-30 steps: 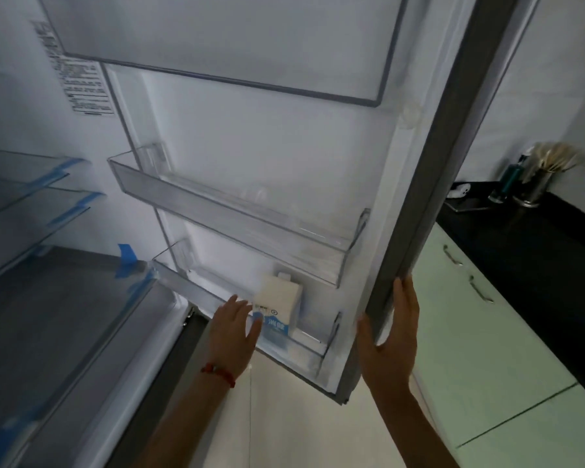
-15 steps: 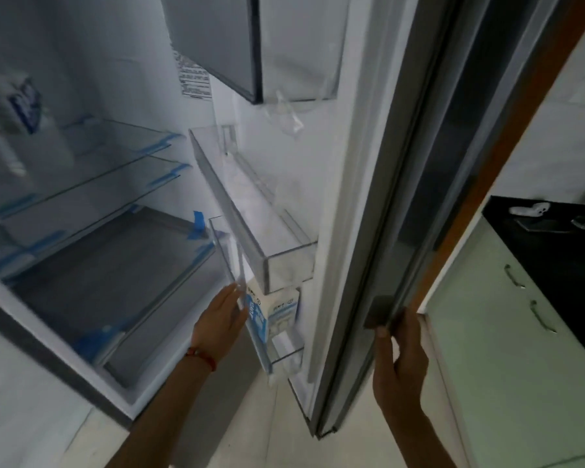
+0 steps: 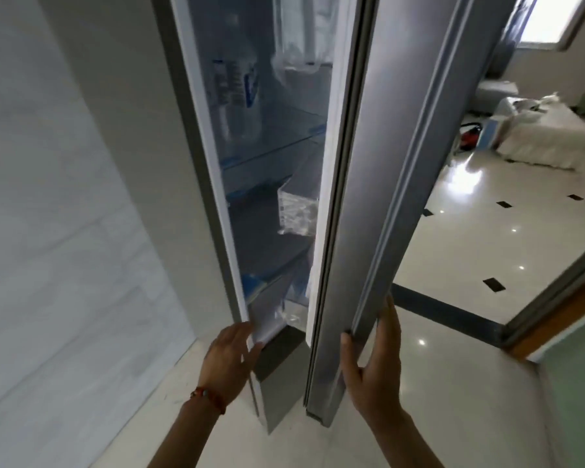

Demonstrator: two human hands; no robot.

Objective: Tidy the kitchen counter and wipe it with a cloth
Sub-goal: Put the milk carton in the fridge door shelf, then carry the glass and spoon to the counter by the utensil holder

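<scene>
The grey fridge door [image 3: 352, 197] stands only a narrow gap from the fridge body [image 3: 196, 146]. My right hand [image 3: 375, 366] holds the door's lower outer edge, thumb on the front face and fingers round the far side. My left hand [image 3: 230, 359], with a red bracelet at the wrist, is spread open at the lower front edge of the fridge body, fingertips by the white seal. Through the gap I see glass shelves [image 3: 267, 153], a clear door bin [image 3: 298, 211] and a blurred blue and white pack [image 3: 237, 86]. The counter and a cloth are out of view.
A white wall [image 3: 65, 231] runs close along the left of the fridge. Glossy pale floor tiles [image 3: 470, 248] lie beyond the door, with white bags [image 3: 547, 136] at the far right. A door frame [image 3: 554, 305] and a pale green cabinet [image 3: 581, 383] stand at the right.
The door has swung from wide open to nearly closed, with my right hand on its edge. My left hand has come out from the lower door bin to the fridge body's edge. The view has turned left.
</scene>
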